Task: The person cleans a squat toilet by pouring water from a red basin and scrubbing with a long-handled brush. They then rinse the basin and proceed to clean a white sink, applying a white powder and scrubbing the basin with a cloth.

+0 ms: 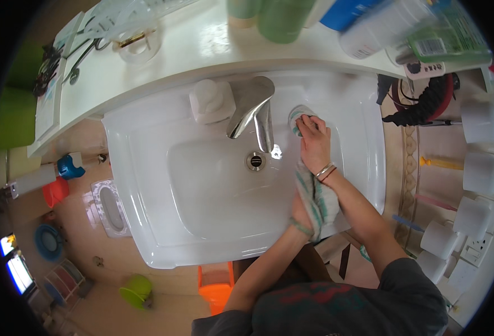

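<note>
A white cloth with green and grey stripes (318, 201) runs along the right side of the white washbasin (202, 168). My right hand (314, 143) is closed on its far end, pressing a bunched part (298, 115) against the basin's back right ledge. My left hand (301, 211) is nearer to me, beside the hanging length of cloth, which covers part of the hand and wrist. The fingers of that hand are hidden and blurred. Left of my right hand stands the chrome faucet (255, 109), over the drain (256, 161).
A white pump bottle (208, 101) stands left of the faucet. Above the basin, a white shelf (202, 45) carries green bottles (283, 19) and other containers. A black hose-like object (426, 103) hangs at the right, near white wall cups (482, 173). An orange stool (216, 285) is below.
</note>
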`<move>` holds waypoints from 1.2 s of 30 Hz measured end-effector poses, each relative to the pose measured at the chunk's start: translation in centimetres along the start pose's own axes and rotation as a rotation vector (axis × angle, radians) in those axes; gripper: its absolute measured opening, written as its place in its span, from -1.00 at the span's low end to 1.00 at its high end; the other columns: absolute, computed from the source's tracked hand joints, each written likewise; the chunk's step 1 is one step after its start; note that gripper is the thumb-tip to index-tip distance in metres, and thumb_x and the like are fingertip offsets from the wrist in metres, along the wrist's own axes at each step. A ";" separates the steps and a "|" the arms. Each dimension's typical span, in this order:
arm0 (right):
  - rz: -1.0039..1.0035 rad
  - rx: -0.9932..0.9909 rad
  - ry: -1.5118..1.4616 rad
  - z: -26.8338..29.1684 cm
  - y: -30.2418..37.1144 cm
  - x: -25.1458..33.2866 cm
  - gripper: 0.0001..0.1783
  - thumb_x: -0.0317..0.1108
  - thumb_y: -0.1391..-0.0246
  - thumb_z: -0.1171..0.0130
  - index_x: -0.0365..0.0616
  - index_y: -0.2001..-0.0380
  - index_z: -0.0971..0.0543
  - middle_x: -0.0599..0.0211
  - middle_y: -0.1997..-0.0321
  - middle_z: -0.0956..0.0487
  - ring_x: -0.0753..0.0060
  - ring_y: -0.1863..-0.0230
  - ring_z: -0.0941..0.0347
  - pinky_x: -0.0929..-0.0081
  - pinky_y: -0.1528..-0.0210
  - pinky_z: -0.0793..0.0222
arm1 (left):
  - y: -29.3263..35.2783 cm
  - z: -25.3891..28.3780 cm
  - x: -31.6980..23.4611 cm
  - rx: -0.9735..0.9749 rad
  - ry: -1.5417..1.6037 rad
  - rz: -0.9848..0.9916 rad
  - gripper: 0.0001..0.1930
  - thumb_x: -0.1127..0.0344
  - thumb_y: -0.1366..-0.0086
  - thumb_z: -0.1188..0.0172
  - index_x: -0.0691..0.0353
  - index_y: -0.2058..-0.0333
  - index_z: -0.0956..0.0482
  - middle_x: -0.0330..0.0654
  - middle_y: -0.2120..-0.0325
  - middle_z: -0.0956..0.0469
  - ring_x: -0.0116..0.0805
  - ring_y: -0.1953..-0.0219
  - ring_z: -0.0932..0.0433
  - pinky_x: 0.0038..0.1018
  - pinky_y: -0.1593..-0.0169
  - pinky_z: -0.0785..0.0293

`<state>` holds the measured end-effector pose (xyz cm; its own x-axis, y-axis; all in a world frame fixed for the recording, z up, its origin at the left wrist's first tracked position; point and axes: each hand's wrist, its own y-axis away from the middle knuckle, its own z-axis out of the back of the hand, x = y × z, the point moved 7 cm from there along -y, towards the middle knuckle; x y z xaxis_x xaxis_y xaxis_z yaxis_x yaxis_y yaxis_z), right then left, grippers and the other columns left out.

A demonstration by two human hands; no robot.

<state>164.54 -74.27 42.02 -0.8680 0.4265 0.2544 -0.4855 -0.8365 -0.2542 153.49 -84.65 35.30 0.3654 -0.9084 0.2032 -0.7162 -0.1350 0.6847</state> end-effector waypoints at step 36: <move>-0.001 0.034 0.159 -0.3 0.5 -1.5 -0.57 -0.53 0.16 -0.07 -0.21 0.10 -0.48 0.34 -0.03 -0.45 0.30 -0.06 -0.26 0.30 0.09 -0.15 | 2.1 -3.2 -0.6 -0.154 -0.401 -0.154 -0.57 0.18 -0.35 0.01 0.27 -0.11 -0.31 -0.23 0.04 -0.44 -0.41 0.03 -0.42 -0.47 -0.04 -0.34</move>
<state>165.54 -75.22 41.21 -0.8745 0.4739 0.1028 -0.4846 -0.8461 -0.2219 153.66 -83.11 38.83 0.1800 -0.9680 -0.1750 -0.5637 -0.2473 0.7881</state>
